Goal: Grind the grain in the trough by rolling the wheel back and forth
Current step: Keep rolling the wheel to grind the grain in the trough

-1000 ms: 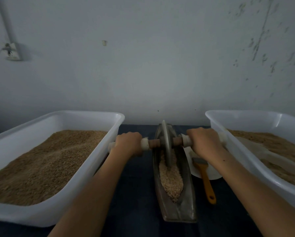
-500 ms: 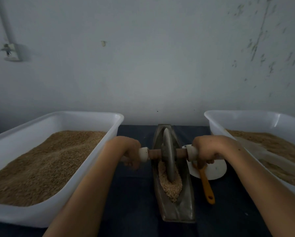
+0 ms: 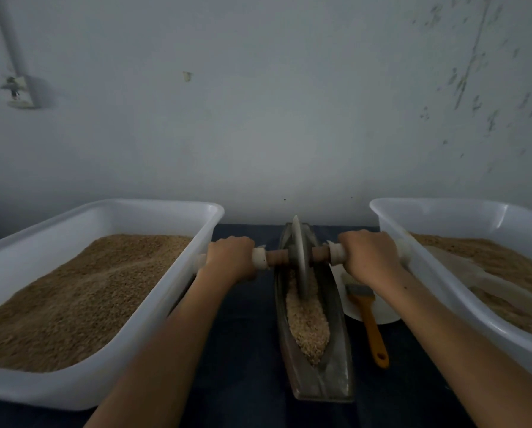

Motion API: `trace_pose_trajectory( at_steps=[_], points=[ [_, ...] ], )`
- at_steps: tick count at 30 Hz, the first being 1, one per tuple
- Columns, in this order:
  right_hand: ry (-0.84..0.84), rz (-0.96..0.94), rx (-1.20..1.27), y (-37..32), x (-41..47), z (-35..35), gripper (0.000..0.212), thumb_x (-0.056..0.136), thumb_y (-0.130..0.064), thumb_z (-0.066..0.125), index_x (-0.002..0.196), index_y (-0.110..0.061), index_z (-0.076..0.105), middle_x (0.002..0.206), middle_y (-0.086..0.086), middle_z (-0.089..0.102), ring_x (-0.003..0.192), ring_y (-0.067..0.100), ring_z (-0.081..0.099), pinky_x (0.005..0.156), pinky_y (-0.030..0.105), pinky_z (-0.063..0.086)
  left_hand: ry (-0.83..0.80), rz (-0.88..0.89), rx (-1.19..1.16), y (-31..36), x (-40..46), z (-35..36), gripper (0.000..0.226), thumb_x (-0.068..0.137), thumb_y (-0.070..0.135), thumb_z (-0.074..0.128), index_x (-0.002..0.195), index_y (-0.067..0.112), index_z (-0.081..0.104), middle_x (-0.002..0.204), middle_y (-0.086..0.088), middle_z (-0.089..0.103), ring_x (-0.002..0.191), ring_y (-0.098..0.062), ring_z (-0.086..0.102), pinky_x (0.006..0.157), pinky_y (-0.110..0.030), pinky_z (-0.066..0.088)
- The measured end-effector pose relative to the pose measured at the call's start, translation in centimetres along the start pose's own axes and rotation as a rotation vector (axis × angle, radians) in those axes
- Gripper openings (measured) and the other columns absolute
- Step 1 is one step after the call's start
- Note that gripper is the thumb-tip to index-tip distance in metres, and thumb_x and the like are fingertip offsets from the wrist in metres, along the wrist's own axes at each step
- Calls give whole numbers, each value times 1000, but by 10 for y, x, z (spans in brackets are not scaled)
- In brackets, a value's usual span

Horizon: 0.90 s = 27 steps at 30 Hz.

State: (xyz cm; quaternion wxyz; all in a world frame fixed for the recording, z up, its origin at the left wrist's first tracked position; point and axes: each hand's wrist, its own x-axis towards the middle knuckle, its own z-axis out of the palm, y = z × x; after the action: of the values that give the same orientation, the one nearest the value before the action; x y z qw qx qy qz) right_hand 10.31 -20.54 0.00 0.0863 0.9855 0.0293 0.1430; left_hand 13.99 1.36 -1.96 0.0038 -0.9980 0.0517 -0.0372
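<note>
A narrow boat-shaped metal trough (image 3: pixel 335 359) lies lengthwise on the dark table between my arms, with pale crushed grain (image 3: pixel 307 325) heaped along its middle and near end. A thin metal wheel (image 3: pixel 298 257) stands upright in the far half of the trough, its rim sunk in the grain. A wooden axle (image 3: pixel 277 257) with white handle sleeves runs through it. My left hand (image 3: pixel 229 257) grips the left handle and my right hand (image 3: pixel 368 253) grips the right handle, knuckles up.
A large white tub of brown grain (image 3: pixel 141 304) sits close on the left, another white tub (image 3: pixel 437 273) close on the right. An orange-handled brush (image 3: pixel 371 322) lies on a white plate (image 3: pixel 385 316) just right of the trough. A wall rises right behind the table.
The wheel rolled toward me half a second ago and has now rolled back to the far part of the trough. Both hands moved with it, away from me.
</note>
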Motion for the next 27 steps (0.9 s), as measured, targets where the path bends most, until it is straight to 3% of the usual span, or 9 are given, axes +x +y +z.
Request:
trace_pose_trajectory(
  at_steps=[5, 8, 10, 12, 14, 17, 20, 24, 27],
  points=[
    [-114, -71, -39, 2, -1, -9, 7, 89, -15, 57, 92, -20, 54, 102, 1, 63, 92, 20, 60, 77, 30, 40, -209, -2, -24, -2, -6, -8, 39, 77, 27, 74, 112, 17, 58, 99, -1, 62, 93, -20, 60, 85, -35, 48],
    [-289, -126, -12, 6, -2, -18, 12, 86, -19, 63, 97, -16, 60, 101, 3, 64, 87, 19, 60, 71, 29, 44, -418, 59, -80, -4, -12, -18, 33, 79, 21, 72, 109, 11, 62, 82, 2, 61, 78, -14, 59, 80, -31, 48],
    [-429, -133, -13, 8, -3, -25, 20, 84, -23, 68, 101, -15, 63, 98, 2, 65, 86, 17, 63, 71, 27, 48, -521, 93, -60, -3, -16, -23, 20, 79, 19, 71, 96, 11, 64, 76, 1, 63, 72, -13, 60, 80, -31, 49],
    [-510, -127, 12, 8, -5, -28, 20, 82, -24, 72, 98, -14, 64, 88, 0, 65, 76, 12, 63, 65, 21, 48, -582, 120, -51, -2, -20, -27, 11, 79, 17, 70, 79, 15, 59, 69, 2, 61, 65, -11, 59, 79, -30, 49],
    [-507, -118, 78, 10, -6, -29, 15, 80, -22, 74, 82, -16, 61, 72, -4, 60, 59, 7, 55, 52, 16, 43, -611, 130, -66, -2, -21, -28, 14, 81, 15, 69, 78, 15, 56, 69, 2, 60, 62, -9, 57, 79, -30, 48],
    [-542, -115, 46, 9, -4, -28, 11, 81, -21, 72, 87, -16, 65, 78, 0, 64, 60, 9, 56, 53, 17, 44, -617, 125, -86, -3, -19, -27, 14, 81, 17, 70, 80, 14, 56, 69, 3, 60, 62, -8, 57, 77, -29, 48],
    [-456, -115, 8, 8, 2, -22, 11, 81, -22, 70, 84, -18, 60, 80, -1, 61, 69, 12, 57, 56, 23, 43, -537, 91, -103, -2, -13, -21, 16, 78, 18, 72, 77, 16, 57, 66, 4, 60, 59, -8, 57, 68, -26, 47],
    [-229, -76, 52, 9, 7, -6, 6, 84, -18, 62, 89, -20, 59, 92, 2, 63, 86, 20, 62, 73, 31, 48, -186, 33, -20, 0, -4, -11, 33, 77, 29, 74, 103, 18, 58, 87, 2, 60, 82, -16, 59, 77, -32, 46],
    [-127, -42, 84, 8, 7, 1, 7, 87, -15, 57, 87, -21, 54, 97, 3, 64, 88, 21, 61, 75, 31, 46, 26, 35, 69, 3, -2, -5, 36, 76, 33, 71, 107, 20, 56, 100, -1, 63, 93, -20, 60, 72, -33, 41]
  ],
)
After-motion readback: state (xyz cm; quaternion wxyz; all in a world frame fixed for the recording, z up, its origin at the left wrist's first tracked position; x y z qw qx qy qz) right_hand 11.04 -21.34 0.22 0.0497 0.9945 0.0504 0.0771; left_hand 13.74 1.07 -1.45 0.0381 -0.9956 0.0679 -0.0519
